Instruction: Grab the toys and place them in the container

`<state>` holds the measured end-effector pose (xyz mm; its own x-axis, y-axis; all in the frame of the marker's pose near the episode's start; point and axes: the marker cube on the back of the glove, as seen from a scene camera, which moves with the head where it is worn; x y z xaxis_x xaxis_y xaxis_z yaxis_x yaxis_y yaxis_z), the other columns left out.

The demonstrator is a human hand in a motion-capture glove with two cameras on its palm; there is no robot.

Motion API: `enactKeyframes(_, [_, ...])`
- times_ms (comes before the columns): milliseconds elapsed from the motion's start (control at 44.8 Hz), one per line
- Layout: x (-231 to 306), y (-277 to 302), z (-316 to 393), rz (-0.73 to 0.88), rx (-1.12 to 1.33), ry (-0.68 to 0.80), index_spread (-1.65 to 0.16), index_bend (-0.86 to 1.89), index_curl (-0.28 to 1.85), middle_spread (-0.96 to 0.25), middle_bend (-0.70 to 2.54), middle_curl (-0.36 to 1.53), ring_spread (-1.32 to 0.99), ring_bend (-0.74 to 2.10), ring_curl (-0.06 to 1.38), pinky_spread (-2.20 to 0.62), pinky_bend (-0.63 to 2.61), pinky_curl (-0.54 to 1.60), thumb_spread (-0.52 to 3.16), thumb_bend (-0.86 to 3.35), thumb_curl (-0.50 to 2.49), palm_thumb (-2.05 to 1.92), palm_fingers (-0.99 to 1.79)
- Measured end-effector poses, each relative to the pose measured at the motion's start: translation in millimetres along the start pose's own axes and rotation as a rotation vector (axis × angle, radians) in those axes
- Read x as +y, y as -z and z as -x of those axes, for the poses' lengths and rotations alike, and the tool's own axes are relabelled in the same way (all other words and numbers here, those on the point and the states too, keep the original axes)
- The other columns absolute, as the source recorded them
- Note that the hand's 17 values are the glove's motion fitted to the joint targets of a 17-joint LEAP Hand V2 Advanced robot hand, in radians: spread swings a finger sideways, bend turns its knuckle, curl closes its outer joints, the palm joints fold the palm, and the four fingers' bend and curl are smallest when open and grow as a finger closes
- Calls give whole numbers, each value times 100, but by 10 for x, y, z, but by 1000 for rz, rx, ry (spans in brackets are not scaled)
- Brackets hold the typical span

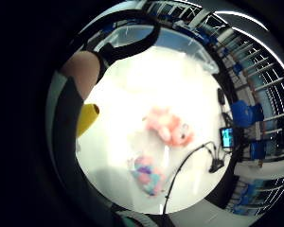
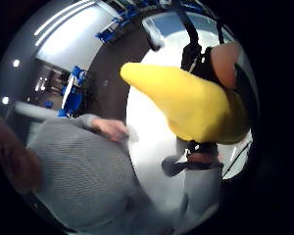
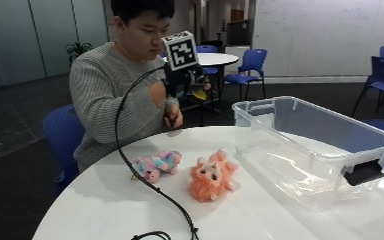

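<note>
My gloved right hand is raised above the far side of the white round table and grips a yellow soft toy, of which only a bit shows in the outside view. On the table lie an orange-pink plush toy and, to its left, a pastel pink-and-blue plush toy. Both also show below the palm: the pink plush and the pastel plush. A clear plastic container stands at the right, with no toys in it.
The person's bare left hand rests at the table's far edge. A black cable runs across the table in front of the pastel toy. Blue chairs and another table stand behind.
</note>
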<state>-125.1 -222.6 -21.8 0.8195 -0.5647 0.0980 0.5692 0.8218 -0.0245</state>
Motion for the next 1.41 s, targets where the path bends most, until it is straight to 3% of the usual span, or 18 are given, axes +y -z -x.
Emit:
enactKeyframes(156, [-500,216,-113,-27,-15,-85,-42,32,43,-36,87,55,-60,84,33,-19,42,27,133,11,46,53,66])
enactKeyframes(313, [-1546,-112,-275,-19,1,-230,-42,32,45,-36,88,56,-61,85,34,-20,43,28,131,9,47,54,66])
enactKeyframes(447, [-2192,-471,-496,78,68,-290,-42,32,47,-36,88,57,-61,85,34,-20,43,29,132,7,47,54,64])
enactKeyframes(581, [-2487,-705,-686,175,63,-289,-42,31,49,-36,89,58,-60,84,35,-19,43,30,134,6,47,54,62])
enactKeyframes(737, [-2498,-898,-753,252,42,-306,-43,29,50,-36,88,59,-59,84,35,-19,45,31,136,5,46,54,59])
enactKeyframes(827, [-2471,-980,-717,285,-6,-323,-42,22,51,-35,62,52,-55,78,36,-13,60,38,138,1,44,47,19])
enactKeyframes(894, [-2422,-991,-708,284,-27,-322,-43,21,52,-34,48,48,-51,76,36,-10,67,39,138,-2,42,43,9])
enactKeyframes(1206, [-2039,-799,-789,257,-10,-302,-43,19,48,-35,33,42,-44,71,32,-3,72,38,137,-1,38,36,12])
enactKeyframes(1408, [-1117,-136,-1063,172,27,-366,-43,18,48,-34,28,42,-41,70,32,-2,72,38,139,-2,36,31,11])
